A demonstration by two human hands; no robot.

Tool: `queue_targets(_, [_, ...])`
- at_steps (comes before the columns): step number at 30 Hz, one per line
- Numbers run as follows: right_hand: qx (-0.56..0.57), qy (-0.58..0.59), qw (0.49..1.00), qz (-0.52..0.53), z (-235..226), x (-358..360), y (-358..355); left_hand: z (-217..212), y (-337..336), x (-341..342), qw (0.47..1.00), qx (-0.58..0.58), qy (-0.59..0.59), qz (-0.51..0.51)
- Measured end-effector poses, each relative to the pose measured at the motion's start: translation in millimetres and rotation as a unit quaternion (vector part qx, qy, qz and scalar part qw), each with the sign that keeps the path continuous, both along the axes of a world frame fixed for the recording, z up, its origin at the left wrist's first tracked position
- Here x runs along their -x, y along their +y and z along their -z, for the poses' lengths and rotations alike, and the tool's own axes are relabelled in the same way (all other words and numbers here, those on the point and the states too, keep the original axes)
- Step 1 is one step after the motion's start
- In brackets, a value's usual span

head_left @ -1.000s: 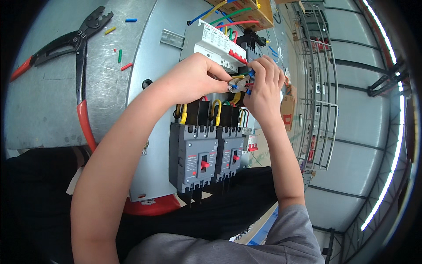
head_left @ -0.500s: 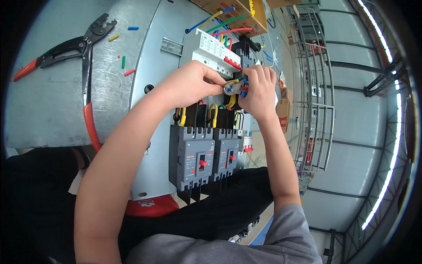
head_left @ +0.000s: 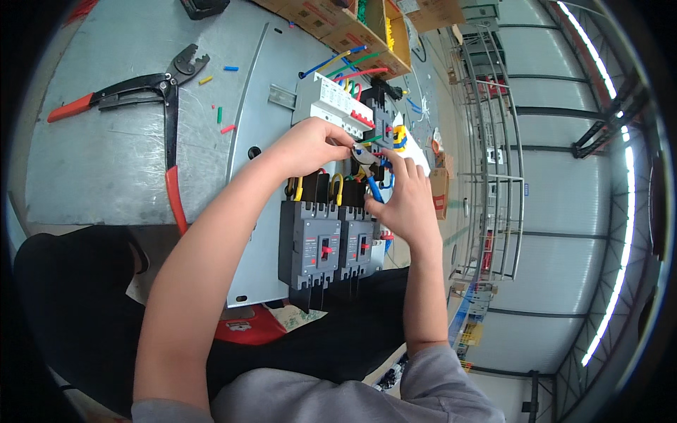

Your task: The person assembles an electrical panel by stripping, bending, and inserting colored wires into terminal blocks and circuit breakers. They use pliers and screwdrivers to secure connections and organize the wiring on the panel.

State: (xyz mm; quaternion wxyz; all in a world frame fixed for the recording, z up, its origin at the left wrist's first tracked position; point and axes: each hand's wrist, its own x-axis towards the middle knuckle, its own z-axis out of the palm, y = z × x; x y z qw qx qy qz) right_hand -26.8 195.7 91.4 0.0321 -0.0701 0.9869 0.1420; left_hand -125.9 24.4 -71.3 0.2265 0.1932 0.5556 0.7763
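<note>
My right hand (head_left: 409, 201) grips blue-handled cutting pliers (head_left: 374, 187), fingers spread along the handles. The metal jaws are up against the fingertips of my left hand (head_left: 310, 149), which pinches a short blue wire end (head_left: 358, 150) at the jaws; most of it is hidden. Both hands are over a metal mounting plate (head_left: 257, 264), between a white row of breakers (head_left: 326, 103) with red switches and two dark grey moulded-case breakers (head_left: 310, 243). Yellow wire loops (head_left: 338, 187) rise from the grey breakers. A green wire (head_left: 371, 139) passes just above the pliers.
A crimping tool (head_left: 171, 113) with red grips lies on the metal table (head_left: 77, 166), near coloured sleeve pieces (head_left: 227, 130). Cardboard boxes (head_left: 331, 35) stand at the far side. A red bag (head_left: 247, 328) lies below the plate, and a metal rack (head_left: 493, 169) stands at right.
My right hand has shifted down and its grip has opened wider, so the pliers and their blue handle now show more. My left hand keeps its pinch. The whole view has shifted slightly.
</note>
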Motion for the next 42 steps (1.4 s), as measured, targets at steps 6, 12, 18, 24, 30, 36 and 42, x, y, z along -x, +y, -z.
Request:
queue_targets(6, [0.049, 0.04, 0.99, 0.129, 5, -39, -48, 1, 1, 0, 1.0, 0.002, 0.01, 0.011])
queue_targets(12, [0.105, 0.038, 0.954, 0.28, 14, -38, -96, -1, -2, 1, 1.0, 0.005, -0.01, 0.007])
queue_targets(18, [0.123, 0.061, 0.959, 0.247, 22, -42, -83, -2, -2, 0, 1.0, 0.001, 0.004, 0.012])
queue_targets(24, [0.055, 0.023, 0.998, 0.032, 4, -17, -12, -3, -4, -1, 1.0, 0.013, 0.014, 0.013])
queue_targets(30, [-0.131, 0.026, 0.967, -0.218, -19, 56, 24, -6, -5, -3, 0.999, 0.033, 0.022, 0.015])
queue_targets(36, [-0.255, 0.083, 0.853, -0.447, -24, 130, 13, 0, -4, 0, 0.999, 0.021, 0.048, 0.015])
queue_targets(42, [-0.267, 0.086, 0.804, -0.524, -21, 149, 3, 0, -4, 1, 0.997, 0.042, 0.057, 0.017])
